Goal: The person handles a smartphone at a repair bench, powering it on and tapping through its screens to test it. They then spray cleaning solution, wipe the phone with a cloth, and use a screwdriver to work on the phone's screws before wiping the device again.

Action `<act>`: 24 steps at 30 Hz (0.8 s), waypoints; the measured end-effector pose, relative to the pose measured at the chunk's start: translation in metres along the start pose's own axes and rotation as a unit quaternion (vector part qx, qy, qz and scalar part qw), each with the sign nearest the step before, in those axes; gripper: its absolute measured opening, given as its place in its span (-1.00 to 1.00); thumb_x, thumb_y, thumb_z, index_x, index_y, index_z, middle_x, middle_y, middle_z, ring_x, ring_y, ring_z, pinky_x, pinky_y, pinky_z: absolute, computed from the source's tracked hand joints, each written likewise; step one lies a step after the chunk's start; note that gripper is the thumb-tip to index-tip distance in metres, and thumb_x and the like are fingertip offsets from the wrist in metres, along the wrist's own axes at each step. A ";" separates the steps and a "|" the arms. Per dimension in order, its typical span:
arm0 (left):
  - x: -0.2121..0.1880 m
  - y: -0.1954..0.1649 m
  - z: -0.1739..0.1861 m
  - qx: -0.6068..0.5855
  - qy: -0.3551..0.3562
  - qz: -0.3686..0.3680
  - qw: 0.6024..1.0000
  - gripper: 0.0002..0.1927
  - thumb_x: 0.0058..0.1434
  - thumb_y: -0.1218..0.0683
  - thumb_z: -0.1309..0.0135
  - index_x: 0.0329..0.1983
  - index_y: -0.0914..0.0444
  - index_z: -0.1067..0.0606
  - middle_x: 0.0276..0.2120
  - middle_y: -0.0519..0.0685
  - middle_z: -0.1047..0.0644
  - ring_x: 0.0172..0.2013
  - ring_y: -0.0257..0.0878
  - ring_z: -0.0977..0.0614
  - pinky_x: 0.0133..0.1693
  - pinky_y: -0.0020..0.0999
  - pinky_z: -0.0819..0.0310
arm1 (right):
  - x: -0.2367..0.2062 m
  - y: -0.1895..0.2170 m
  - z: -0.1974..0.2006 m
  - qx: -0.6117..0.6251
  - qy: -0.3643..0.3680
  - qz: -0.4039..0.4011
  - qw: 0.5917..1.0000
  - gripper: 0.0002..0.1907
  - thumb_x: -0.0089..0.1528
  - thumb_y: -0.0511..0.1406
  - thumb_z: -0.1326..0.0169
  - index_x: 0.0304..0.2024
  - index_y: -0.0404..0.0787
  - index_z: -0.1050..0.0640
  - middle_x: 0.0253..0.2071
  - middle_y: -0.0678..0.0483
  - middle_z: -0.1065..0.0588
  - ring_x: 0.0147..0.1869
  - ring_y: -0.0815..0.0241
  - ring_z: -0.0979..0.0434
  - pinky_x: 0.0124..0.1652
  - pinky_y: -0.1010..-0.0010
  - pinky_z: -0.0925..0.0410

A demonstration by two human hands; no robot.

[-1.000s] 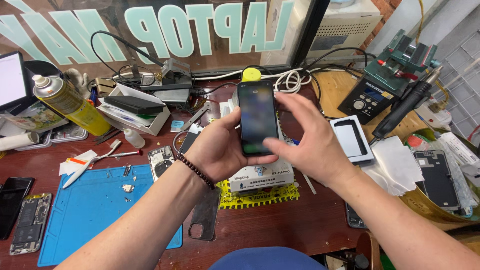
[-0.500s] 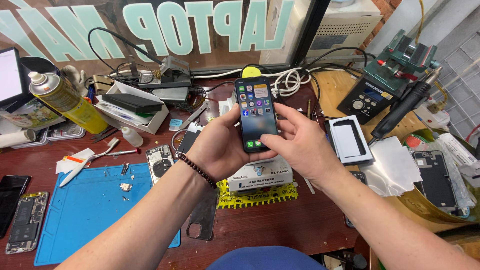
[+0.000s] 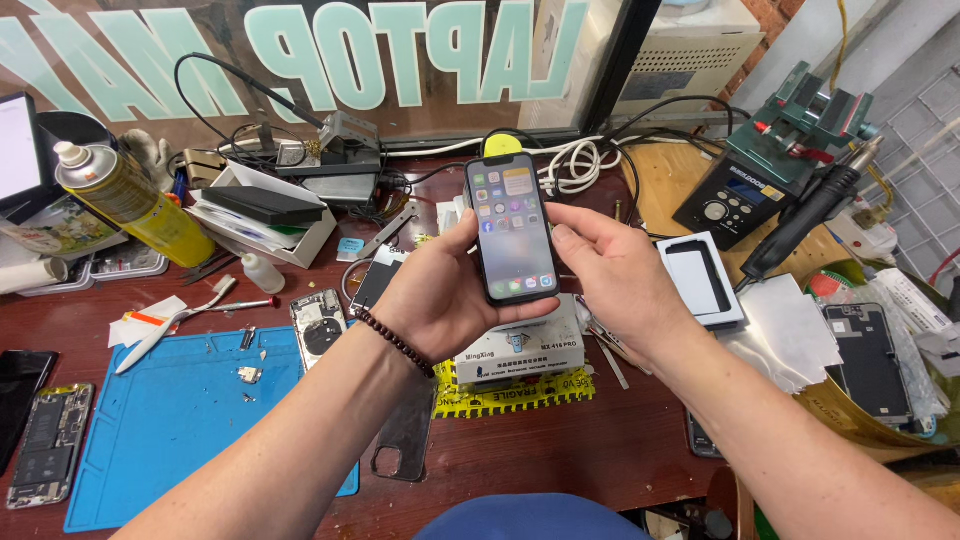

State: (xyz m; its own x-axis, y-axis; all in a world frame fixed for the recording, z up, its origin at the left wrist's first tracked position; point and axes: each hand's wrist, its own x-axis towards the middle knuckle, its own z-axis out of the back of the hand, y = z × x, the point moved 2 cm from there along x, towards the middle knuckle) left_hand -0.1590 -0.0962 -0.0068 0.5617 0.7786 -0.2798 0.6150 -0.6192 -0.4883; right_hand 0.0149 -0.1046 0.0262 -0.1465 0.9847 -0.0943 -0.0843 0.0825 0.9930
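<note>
Upright, the lit phone (image 3: 512, 228) stands lengthwise, top pointing away.

Phone (image 3: 511, 228) held upright at centre, above bench (image 3: 600, 450). Left hand (image 3: 440, 295) at 8 o'clock of phone, right hand (image 3: 610, 270) at 4. Spray can (image 3: 130, 200) lying at 10, mat (image 3: 180, 420) at 8, boxed unit (image 3: 520, 355) directly under hands, hot-air station (image 3: 730, 200) at 2.

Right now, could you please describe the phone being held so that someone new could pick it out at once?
Start at the red-brown workbench and find the two hands raised over its middle. The left hand cradles an upright dark smartphone, and the right hand touches its edge. Unlike the opened phone beside the blue mat, its screen is lit with app icons.
</note>
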 end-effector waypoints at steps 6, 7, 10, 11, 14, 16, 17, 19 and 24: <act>0.002 0.001 -0.002 -0.010 0.052 0.000 0.999 -0.52 0.51 -0.15 0.40 0.30 0.15 -0.35 0.12 0.03 -0.50 0.10 -0.02 -0.57 0.08 0.24 -0.53 | 0.000 -0.003 0.007 0.036 0.008 -0.026 0.999 -0.55 0.35 -0.38 0.05 0.29 -0.35 -0.44 0.07 -0.04 -0.60 0.09 0.29 -0.58 0.08 0.46 -0.43; 0.002 0.001 -0.002 -0.013 0.062 0.000 0.998 -0.52 0.52 -0.15 0.39 0.30 0.15 -0.35 0.12 0.04 -0.50 0.10 -0.02 -0.57 0.08 0.23 -0.53 | 0.000 -0.002 0.008 0.037 0.008 -0.023 0.999 -0.55 0.34 -0.38 0.05 0.29 -0.35 -0.44 0.07 -0.05 -0.60 0.09 0.29 -0.58 0.08 0.47 -0.43; 0.002 0.000 -0.004 -0.021 0.087 0.000 0.996 -0.51 0.53 -0.16 0.38 0.32 0.15 -0.34 0.14 0.04 -0.49 0.11 -0.02 -0.57 0.09 0.23 -0.52 | -0.001 -0.001 0.010 0.052 0.006 -0.019 0.998 -0.54 0.34 -0.39 0.04 0.30 -0.34 -0.43 0.06 -0.06 -0.60 0.09 0.28 -0.58 0.09 0.46 -0.43; 0.001 0.000 -0.004 -0.024 0.090 -0.001 0.996 -0.51 0.53 -0.16 0.37 0.33 0.15 -0.34 0.14 0.04 -0.49 0.11 -0.02 -0.57 0.09 0.23 -0.52 | -0.001 -0.001 0.010 0.064 0.007 -0.022 0.998 -0.54 0.34 -0.39 0.04 0.30 -0.34 -0.43 0.06 -0.06 -0.60 0.09 0.28 -0.58 0.08 0.46 -0.43; -0.001 -0.002 -0.007 -0.028 0.080 -0.001 0.996 -0.52 0.52 -0.15 0.35 0.34 0.14 -0.33 0.14 0.02 -0.49 0.12 -0.01 -0.57 0.09 0.27 -0.50 | -0.002 0.000 0.011 0.087 0.014 -0.022 0.996 -0.55 0.34 -0.40 0.04 0.29 -0.35 -0.44 0.05 -0.06 -0.59 0.08 0.27 -0.58 0.08 0.44 -0.44; -0.003 -0.003 -0.008 -0.032 0.075 0.002 0.997 -0.52 0.50 -0.14 0.34 0.33 0.14 -0.33 0.14 0.02 -0.49 0.12 0.00 -0.57 0.10 0.30 -0.49 | -0.003 0.001 0.012 0.100 0.014 -0.027 0.994 -0.56 0.34 -0.40 0.04 0.28 -0.35 -0.45 0.06 -0.05 -0.59 0.07 0.26 -0.59 0.07 0.43 -0.44; -0.004 -0.003 -0.009 -0.034 0.078 0.006 0.996 -0.52 0.49 -0.14 0.34 0.33 0.15 -0.33 0.14 0.02 -0.49 0.13 0.01 -0.57 0.10 0.32 -0.48 | -0.004 0.002 0.013 0.108 0.010 -0.033 0.994 -0.56 0.34 -0.40 0.04 0.28 -0.35 -0.46 0.06 -0.04 -0.59 0.07 0.26 -0.59 0.07 0.42 -0.45; -0.006 -0.004 -0.010 -0.036 0.084 0.009 0.996 -0.52 0.49 -0.13 0.34 0.33 0.16 -0.33 0.14 0.03 -0.48 0.14 0.03 -0.56 0.12 0.35 -0.46 | -0.005 0.003 0.014 0.112 0.004 -0.043 0.993 -0.57 0.33 -0.39 0.04 0.27 -0.35 -0.47 0.07 -0.03 -0.59 0.06 0.26 -0.59 0.07 0.41 -0.45; -0.008 -0.003 -0.009 -0.034 0.077 0.009 0.996 -0.51 0.51 -0.15 0.35 0.33 0.16 -0.33 0.15 0.02 -0.47 0.15 0.02 -0.55 0.13 0.35 -0.44 | -0.007 0.006 0.015 0.095 0.003 -0.043 0.995 -0.57 0.33 -0.39 0.04 0.26 -0.35 -0.48 0.07 -0.02 -0.59 0.08 0.28 -0.58 0.09 0.43 -0.43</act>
State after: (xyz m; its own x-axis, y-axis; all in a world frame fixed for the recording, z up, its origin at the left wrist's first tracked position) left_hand -0.1606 -0.1010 0.0044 0.6480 0.7458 -0.1543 0.6378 -0.6421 -0.4253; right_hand 0.0300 -0.1092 0.0340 -0.1522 0.9719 -0.1795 0.0906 0.1946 0.9767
